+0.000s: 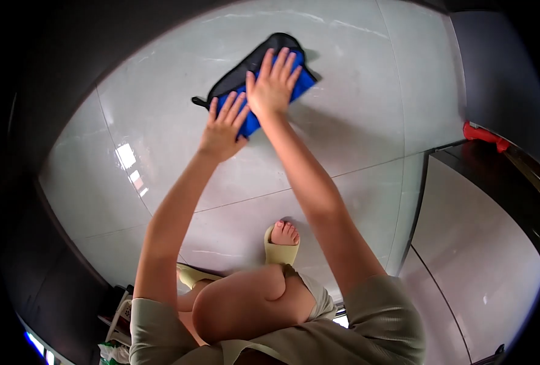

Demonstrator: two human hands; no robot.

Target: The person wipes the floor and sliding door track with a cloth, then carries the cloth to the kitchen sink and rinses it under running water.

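A blue and black fabric pouch with a small black loop at its left end lies flat on the pale tiled floor. My left hand rests on its near left edge, palm down with fingers stretched out. Farther right, my right hand presses flat over the blue part, its fingers spread. Both hands sit side by side, almost touching, and neither grips the fabric. Part of the blue panel is hidden beneath them.
Glossy floor tiles stretch around the pouch. My feet wear yellow slippers close behind. On the right stand a light panelled cabinet and a red object. A small rack with bags is at lower left.
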